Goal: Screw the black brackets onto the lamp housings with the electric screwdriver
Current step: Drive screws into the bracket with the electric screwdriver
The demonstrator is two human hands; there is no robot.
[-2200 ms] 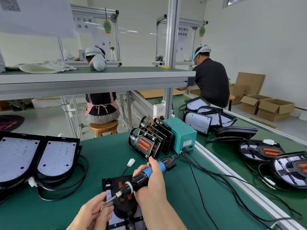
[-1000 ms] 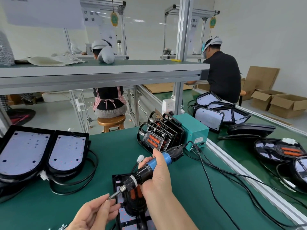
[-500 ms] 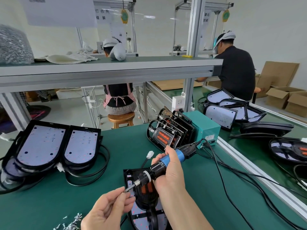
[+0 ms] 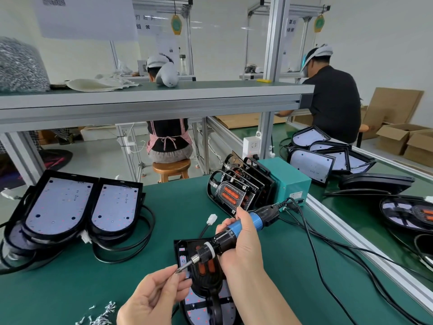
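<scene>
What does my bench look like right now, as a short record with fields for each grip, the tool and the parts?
Right grip: holds electric screwdriver, tilted, bit down-left
Left grip: pinches bit tip; screw too small to confirm
Lamp housing: flat under both grips, black bracket on it
Loose screws: on mat by left grip
Spare brackets: lean on teal box

Green bench, stacked lamp housings left, teal power box, loose screws in front
</scene>
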